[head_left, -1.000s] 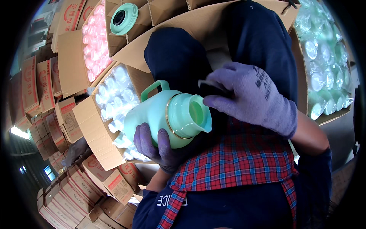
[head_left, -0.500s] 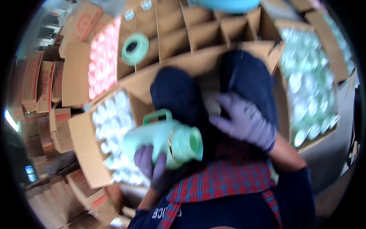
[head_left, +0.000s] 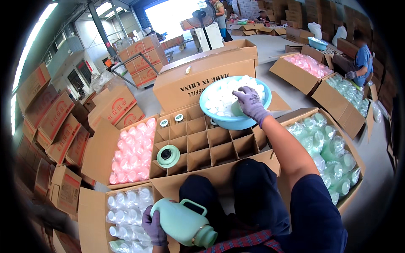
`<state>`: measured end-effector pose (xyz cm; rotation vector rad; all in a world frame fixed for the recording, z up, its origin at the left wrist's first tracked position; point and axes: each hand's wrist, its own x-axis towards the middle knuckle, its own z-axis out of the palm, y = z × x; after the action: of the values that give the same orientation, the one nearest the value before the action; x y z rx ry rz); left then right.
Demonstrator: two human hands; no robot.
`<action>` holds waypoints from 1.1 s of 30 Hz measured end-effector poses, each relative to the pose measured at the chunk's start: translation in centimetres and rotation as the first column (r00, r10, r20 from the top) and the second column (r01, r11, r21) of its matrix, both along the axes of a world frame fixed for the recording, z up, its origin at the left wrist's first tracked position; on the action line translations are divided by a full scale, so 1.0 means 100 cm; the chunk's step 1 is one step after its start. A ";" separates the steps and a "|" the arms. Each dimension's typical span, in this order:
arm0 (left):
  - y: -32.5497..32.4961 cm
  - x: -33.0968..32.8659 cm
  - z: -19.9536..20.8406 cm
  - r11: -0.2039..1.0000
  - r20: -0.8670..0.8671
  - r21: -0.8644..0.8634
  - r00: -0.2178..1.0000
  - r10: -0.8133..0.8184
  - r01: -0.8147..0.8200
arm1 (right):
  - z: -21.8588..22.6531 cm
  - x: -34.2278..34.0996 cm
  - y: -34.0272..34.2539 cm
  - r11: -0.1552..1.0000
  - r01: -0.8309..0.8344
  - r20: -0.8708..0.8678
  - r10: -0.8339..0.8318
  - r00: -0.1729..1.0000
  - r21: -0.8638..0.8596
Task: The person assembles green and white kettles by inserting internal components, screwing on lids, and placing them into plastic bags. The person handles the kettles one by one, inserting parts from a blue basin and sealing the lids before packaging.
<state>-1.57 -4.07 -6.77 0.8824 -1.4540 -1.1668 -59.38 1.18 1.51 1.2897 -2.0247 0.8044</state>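
My left hand, in a purple-grey glove, grips the base end of a pale green vacuum jug. The jug lies tilted over my lap, its handle uppermost and its neck pointing down to the right. My right hand, gloved alike, reaches over a light blue basin heaped with small white rounded pieces. Its fingers are spread and bent down onto the pieces, the tips partly hidden. Before my knees stands a divided carton; a green jug with a black centre fills one cell.
Cartons of wrapped pink pieces and clear-wrapped pieces flank me on the left, one of wrapped green pieces on the right. Behind the basin lies a closed carton. Farther off are a fan and a seated person.
My right hand has gone from over my lap out to the blue basin. The jug in my left hand has turned neck-down and sits lower. The view has tilted up.
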 end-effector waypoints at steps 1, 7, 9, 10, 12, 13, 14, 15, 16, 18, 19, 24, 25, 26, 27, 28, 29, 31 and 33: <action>0.001 -0.010 0.018 0.999 -0.013 -0.053 1.000 0.010 -0.011 | -0.009 0.002 -0.008 0.955 0.107 0.089 -0.136 0.987 0.278; -0.010 -0.121 0.059 0.815 0.266 -0.133 0.812 -0.519 0.564 | -0.017 0.005 0.007 0.862 0.168 0.169 -0.278 0.946 0.479; 0.001 -0.153 0.027 0.675 0.365 -0.136 0.670 -0.646 0.725 | -0.004 0.027 0.006 0.875 0.123 0.145 -0.213 0.966 0.468; 0.005 -0.162 0.013 0.606 0.402 -0.145 0.606 -0.686 0.782 | -0.002 0.037 0.003 0.883 0.095 0.139 -0.177 0.974 0.460; -0.004 -0.163 0.010 0.618 0.347 -0.165 0.631 -0.694 0.769 | -0.019 0.074 0.024 0.980 -0.194 -0.044 0.196 0.980 0.040; -0.010 -0.163 0.008 0.623 0.327 -0.167 0.639 -0.696 0.764 | -0.025 0.093 0.025 0.939 -0.303 0.075 0.295 0.953 0.164; -0.014 -0.164 0.005 0.600 0.295 -0.193 0.629 -0.719 0.776 | -0.032 0.113 0.021 0.870 -0.406 0.206 0.358 0.911 0.282; -0.018 -0.166 0.001 0.574 0.261 -0.219 0.614 -0.745 0.789 | -0.045 0.130 0.012 0.812 -0.470 0.244 0.405 0.881 0.348; -0.021 -0.171 -0.003 0.549 0.222 -0.253 0.600 -0.768 0.796 | -0.055 0.142 -0.003 0.744 -0.528 0.281 0.448 0.849 0.411; -0.024 -0.179 -0.013 0.562 0.141 -0.286 0.615 -0.776 0.776 | -0.080 0.143 -0.055 0.763 -0.557 0.242 0.502 0.831 0.328; -0.028 -0.182 -0.016 0.541 0.108 -0.307 0.594 -0.797 0.783 | -0.095 0.130 -0.089 0.814 -0.513 0.186 0.479 0.858 0.273; -0.041 -0.184 -0.019 0.549 0.003 -0.271 0.571 -0.821 0.790 | -0.119 0.075 -0.220 0.908 -0.374 0.206 0.336 0.919 0.188; -0.042 -0.183 -0.017 0.583 -0.004 -0.283 0.607 -0.795 0.761 | -0.112 0.086 -0.241 0.888 -0.420 0.220 0.379 0.899 0.186; -0.043 -0.182 -0.017 0.607 0.009 -0.278 0.634 -0.774 0.745 | -0.118 0.091 -0.268 0.886 -0.438 0.192 0.409 0.892 0.153; -0.045 -0.182 -0.015 0.617 -0.005 -0.291 0.644 -0.765 0.731 | -0.119 0.093 -0.297 0.882 -0.432 0.211 0.394 0.895 0.187; -0.048 -0.181 -0.012 0.626 -0.016 -0.301 0.653 -0.757 0.719 | -0.121 0.093 -0.326 0.877 -0.427 0.234 0.378 0.896 0.220; -0.051 -0.181 -0.008 0.633 -0.016 -0.287 0.657 -0.753 0.719 | -0.126 0.090 -0.355 0.888 -0.369 0.271 0.297 0.916 0.273; -0.051 -0.174 -0.017 0.625 0.008 -0.326 0.663 -0.749 0.710 | -0.133 0.084 -0.398 0.864 -0.278 0.356 0.126 0.926 0.420; -0.051 -0.173 -0.029 0.615 0.045 -0.407 0.687 -0.725 0.675 | -0.151 0.077 -0.414 0.773 -0.283 0.439 0.007 0.898 0.568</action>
<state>-18.87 -9.18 -9.70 -0.1020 -1.9153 -1.3709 -51.64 -40.17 -13.55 1.7767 -2.7088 0.5077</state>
